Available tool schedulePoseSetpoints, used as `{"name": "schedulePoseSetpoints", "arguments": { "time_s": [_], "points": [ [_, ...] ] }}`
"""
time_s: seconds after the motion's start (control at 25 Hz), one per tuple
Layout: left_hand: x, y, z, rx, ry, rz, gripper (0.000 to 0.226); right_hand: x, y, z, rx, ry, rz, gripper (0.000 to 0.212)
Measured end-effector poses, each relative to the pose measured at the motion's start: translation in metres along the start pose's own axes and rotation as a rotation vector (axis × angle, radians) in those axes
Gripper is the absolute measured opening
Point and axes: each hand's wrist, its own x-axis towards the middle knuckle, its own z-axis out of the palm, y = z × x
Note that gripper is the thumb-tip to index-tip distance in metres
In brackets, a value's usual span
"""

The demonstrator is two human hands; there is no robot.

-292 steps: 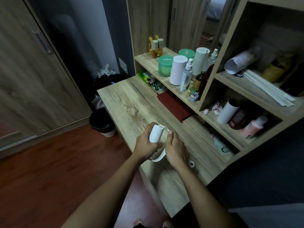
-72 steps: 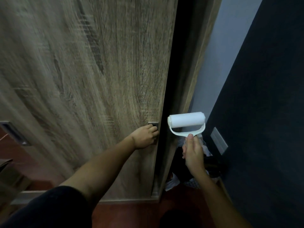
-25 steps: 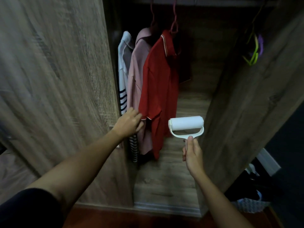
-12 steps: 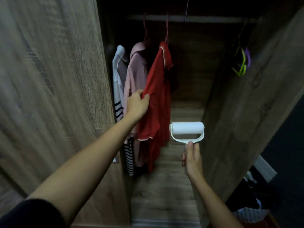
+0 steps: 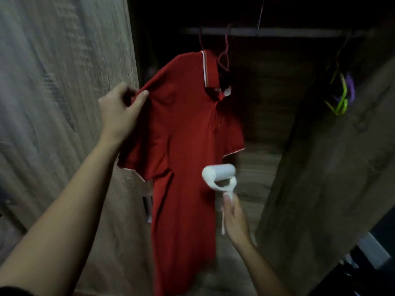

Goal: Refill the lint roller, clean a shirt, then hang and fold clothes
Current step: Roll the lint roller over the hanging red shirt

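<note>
A red polo shirt (image 5: 183,133) hangs on a red hanger (image 5: 224,54) from the wardrobe rail (image 5: 277,32), its front turned toward me. My left hand (image 5: 121,110) pinches the shirt's left shoulder and holds it out toward the door. My right hand (image 5: 234,216) grips the handle of a white lint roller (image 5: 220,174). The roller's head is close to the lower right of the shirt front, just below the right sleeve; whether it touches the fabric I cannot tell.
The open wardrobe door (image 5: 59,103) stands at the left and the wardrobe's side wall (image 5: 333,167) at the right. Green and purple empty hangers (image 5: 342,97) hang at the right end. A wooden shelf (image 5: 256,159) lies behind the shirt.
My left hand has pulled the red shirt out and turned its front toward me, covering the pink and striped shirts. The lint roller has tilted and moved in toward the shirt.
</note>
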Motion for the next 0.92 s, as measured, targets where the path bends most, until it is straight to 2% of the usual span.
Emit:
{"name": "schedulePoseSetpoints", "arguments": {
  "time_s": [0.04,0.16,0.2,0.32,0.4,0.48,0.56,0.64,0.72,0.76,0.84,0.92],
  "points": [
    [0.0,-0.005,-0.002,0.005,-0.014,-0.006,0.016,-0.002,0.007,0.009,-0.047,-0.07,0.019,0.03],
    [0.0,-0.015,-0.003,-0.013,-0.043,-0.023,0.024,-0.004,0.038,0.038,-0.079,-0.239,0.07,0.078],
    [0.0,-0.016,-0.003,-0.029,-0.046,-0.033,0.025,0.002,0.041,0.046,-0.076,-0.268,0.078,0.079],
    [0.001,-0.016,-0.003,-0.036,-0.038,-0.02,0.028,0.048,-0.004,0.057,-0.024,-0.239,0.023,0.031],
    [0.0,-0.016,-0.003,-0.017,-0.029,-0.009,0.027,0.098,-0.057,0.056,0.042,-0.174,-0.078,0.019],
    [0.001,-0.019,-0.002,0.001,-0.013,-0.018,0.025,0.139,-0.1,0.052,0.168,-0.113,-0.139,0.017],
    [0.002,-0.023,-0.002,-0.016,-0.001,-0.034,0.024,0.153,-0.093,0.061,0.171,-0.11,-0.146,0.022],
    [0.002,-0.023,-0.001,-0.028,0.007,-0.036,0.023,0.134,-0.025,0.087,0.067,-0.198,0.003,0.035],
    [0.0,-0.023,0.0,-0.015,0.008,-0.031,0.023,0.083,0.058,0.112,0.007,-0.398,0.27,0.055],
    [-0.001,-0.024,0.0,-0.01,0.003,-0.032,0.023,0.061,0.096,0.124,-0.016,-0.45,0.326,0.063],
    [-0.002,-0.025,0.0,-0.027,0.003,-0.031,0.022,0.056,0.117,0.132,-0.041,-0.442,0.281,0.054],
    [-0.003,-0.024,0.0,-0.034,0.008,-0.029,0.022,0.096,0.072,0.12,-0.014,-0.318,0.228,0.046]
  ]
}}
